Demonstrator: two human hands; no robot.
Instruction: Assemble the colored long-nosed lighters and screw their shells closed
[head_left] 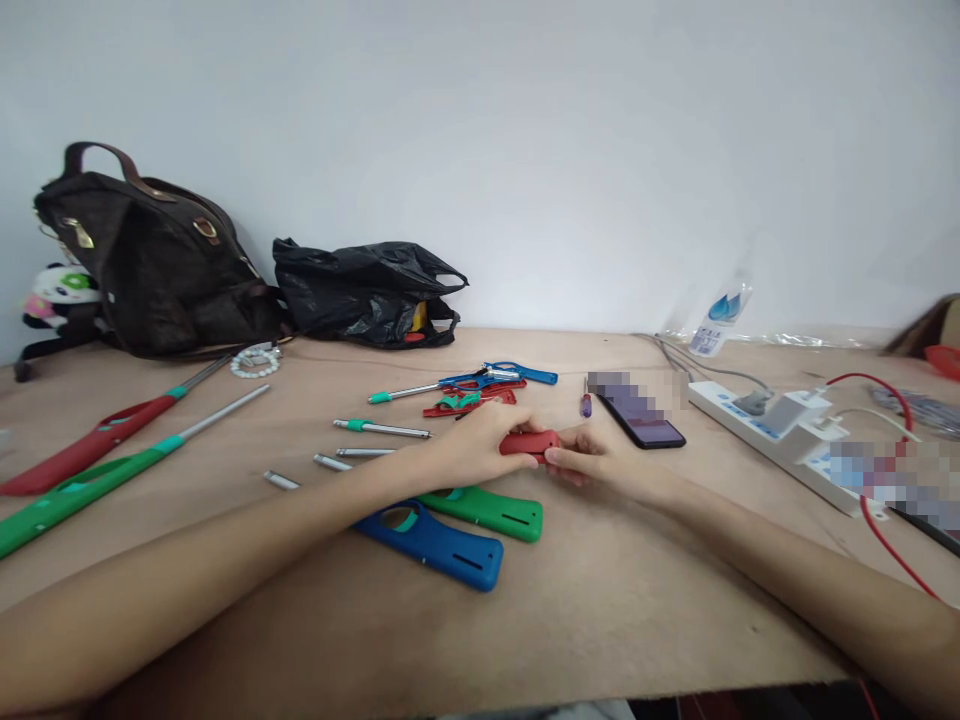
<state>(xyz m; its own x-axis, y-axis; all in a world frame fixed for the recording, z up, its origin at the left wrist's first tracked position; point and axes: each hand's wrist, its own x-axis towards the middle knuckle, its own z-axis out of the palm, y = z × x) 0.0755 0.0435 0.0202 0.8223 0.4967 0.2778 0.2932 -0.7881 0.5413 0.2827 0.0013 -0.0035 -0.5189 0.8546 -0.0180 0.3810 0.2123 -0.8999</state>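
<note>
At the middle of the wooden tabletop [585, 630], holds a red gas-lighter handle [531, 441] between both hands, pinching its left part with thumb and fingers of the left hand [504, 430] and its right end with those of the right hand [589, 452], thumb in front. Has a green gas lighter [499, 512] and a blue gas lighter [450, 550] lying nearer, partly hidden by the left forearm [262, 560]. Has a purple-handled screwdriver [586, 404] farther back, beside a smartphone [637, 412].

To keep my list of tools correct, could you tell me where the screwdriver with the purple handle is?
In the head view, the screwdriver lies on the table, right of centre, just left of the phone and beyond the right hand.
</note>
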